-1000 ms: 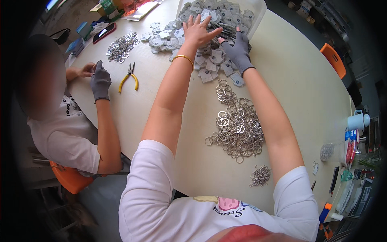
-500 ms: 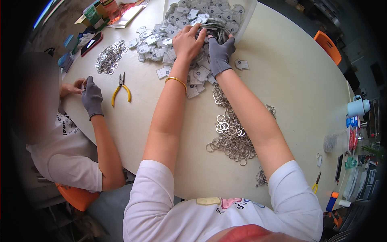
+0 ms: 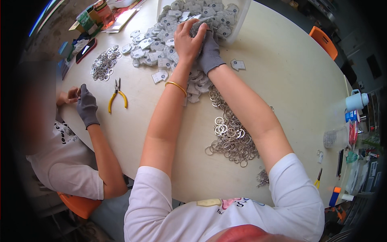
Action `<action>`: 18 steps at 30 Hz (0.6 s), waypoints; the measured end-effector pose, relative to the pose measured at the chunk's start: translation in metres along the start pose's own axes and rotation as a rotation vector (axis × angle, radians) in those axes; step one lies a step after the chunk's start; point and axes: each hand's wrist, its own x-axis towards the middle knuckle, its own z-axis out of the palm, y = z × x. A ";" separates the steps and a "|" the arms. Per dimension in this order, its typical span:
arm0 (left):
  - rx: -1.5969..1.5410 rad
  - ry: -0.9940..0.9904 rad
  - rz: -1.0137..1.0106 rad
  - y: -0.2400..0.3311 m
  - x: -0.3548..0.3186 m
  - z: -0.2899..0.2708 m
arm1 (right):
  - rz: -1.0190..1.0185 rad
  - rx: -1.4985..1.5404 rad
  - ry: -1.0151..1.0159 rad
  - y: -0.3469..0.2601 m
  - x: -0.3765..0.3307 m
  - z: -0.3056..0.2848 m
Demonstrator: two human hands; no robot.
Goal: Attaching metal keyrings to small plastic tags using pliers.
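Note:
Both my hands meet over a heap of flat, grey-and-white shirt-shaped tags (image 3: 161, 46) at the far side of the table. My bare left hand (image 3: 186, 43), with a gold bangle at the wrist, curves round one side of a bunch of these tags. On the other side my right hand (image 3: 210, 51), in a grey glove with bare fingertips, presses against the same bunch. Part of the bunch and most right fingers are hidden behind my left hand. More tags fill a translucent bin (image 3: 241, 25) tipped at the back.
Under my right forearm lies a pile of metal split rings (image 3: 231, 139), with small chain pieces (image 3: 263, 177) nearer me. Yellow-handled pliers (image 3: 117, 97) and another ring pile (image 3: 105, 62) lie left, beside a co-worker's gloved hand (image 3: 87, 107). One loose tag (image 3: 238, 64) sits right.
My hands have closed in from the heap's far right, drawing a bunch of tags together between them. The right hand has moved left, partly behind the left hand.

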 end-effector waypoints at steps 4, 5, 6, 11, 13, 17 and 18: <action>-0.013 0.120 0.014 -0.001 0.000 -0.012 | 0.116 0.148 -0.030 0.004 -0.021 0.029; -0.078 0.151 0.023 0.002 0.003 -0.011 | -0.020 0.060 0.012 0.001 -0.025 0.037; -0.144 0.182 0.033 0.005 0.007 -0.011 | -0.028 0.060 0.012 -0.003 -0.025 0.042; -0.183 0.287 0.176 0.025 0.024 -0.015 | -0.072 0.157 -0.025 -0.031 -0.039 0.077; -0.140 0.246 0.220 0.037 0.036 -0.020 | -0.083 0.217 -0.061 -0.041 -0.044 0.089; -0.235 0.118 0.276 0.137 0.051 0.007 | -0.103 0.314 -0.776 -0.089 0.022 0.054; -0.197 0.115 0.316 0.150 0.048 0.010 | -0.106 0.320 -0.758 -0.100 0.023 0.050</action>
